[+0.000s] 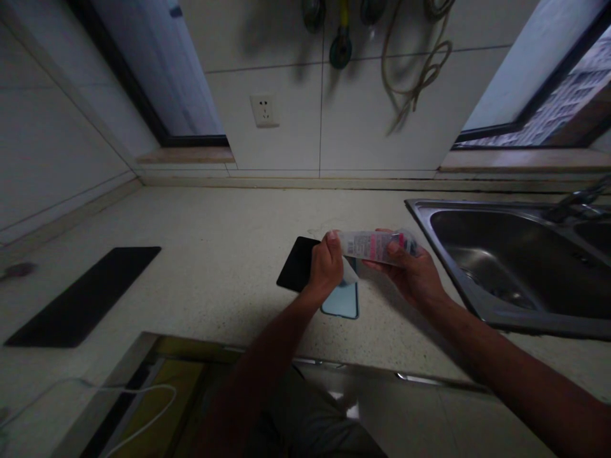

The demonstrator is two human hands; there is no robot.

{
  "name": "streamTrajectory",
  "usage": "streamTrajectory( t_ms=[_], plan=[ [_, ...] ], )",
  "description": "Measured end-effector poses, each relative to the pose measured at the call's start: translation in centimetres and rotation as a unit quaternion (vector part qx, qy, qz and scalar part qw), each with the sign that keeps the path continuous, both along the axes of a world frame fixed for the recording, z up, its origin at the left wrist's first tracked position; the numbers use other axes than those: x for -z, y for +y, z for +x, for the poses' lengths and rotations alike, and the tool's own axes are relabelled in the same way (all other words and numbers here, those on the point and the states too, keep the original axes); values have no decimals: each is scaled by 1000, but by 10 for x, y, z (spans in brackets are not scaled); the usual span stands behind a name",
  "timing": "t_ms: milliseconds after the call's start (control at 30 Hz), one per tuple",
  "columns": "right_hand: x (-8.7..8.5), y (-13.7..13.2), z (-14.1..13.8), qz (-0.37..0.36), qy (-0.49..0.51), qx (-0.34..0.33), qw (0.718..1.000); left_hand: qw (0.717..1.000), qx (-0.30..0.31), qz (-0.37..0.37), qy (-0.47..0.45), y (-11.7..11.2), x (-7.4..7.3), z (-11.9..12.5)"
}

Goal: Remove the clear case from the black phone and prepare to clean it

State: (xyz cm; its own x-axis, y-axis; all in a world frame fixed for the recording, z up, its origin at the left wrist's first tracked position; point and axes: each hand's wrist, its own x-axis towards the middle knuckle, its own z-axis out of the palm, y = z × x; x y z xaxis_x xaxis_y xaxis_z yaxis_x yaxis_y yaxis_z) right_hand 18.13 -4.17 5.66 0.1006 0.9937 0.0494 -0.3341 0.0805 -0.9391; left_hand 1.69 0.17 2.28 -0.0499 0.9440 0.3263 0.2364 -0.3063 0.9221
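A clear plastic bottle [367,244] with a white and pink label is held sideways above the counter. My right hand [405,267] wraps around its right end, thumb on the label. My left hand [327,259] is closed at its left end; the fingers hide that end. A pale sheet, paper or cloth [350,273], hangs beside my left hand; I cannot tell whether that hand grips it. Below lies a light blue, phone-shaped flat thing [341,301] with a dark rim, partly covered. A black flat pad [296,264] lies left of it, partly behind my left hand.
A long black mat [90,292] lies on the pale speckled counter [210,254] at left. A steel sink [487,254] with a faucet [580,200] is at right. A white cable [143,388] hangs at the lower left. The wall holds an outlet [264,111] and a looped cord [420,79].
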Motion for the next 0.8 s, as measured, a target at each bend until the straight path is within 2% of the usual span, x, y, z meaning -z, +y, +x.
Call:
streamTrajectory(
  t_ms=[133, 333, 533, 667, 800],
  plan=[
    [0, 0, 2, 2, -2, 0, 1000, 1000, 2, -9, 3, -1, 2, 1],
    [-3, -2, 0, -6, 3, -1, 1000, 1000, -22, 14, 4, -1, 4, 1],
    [-3, -2, -1, -18, 21, 5, 1000, 1000, -28, -12, -1, -1, -1, 1],
    [1, 7, 7, -18, 78, 33, 996, 995, -48, -37, -79, -1, -8, 1],
    [5, 16, 16, 17, 148, 22, 989, 995, -47, -15, -87, 1, -11, 0]
  ],
)
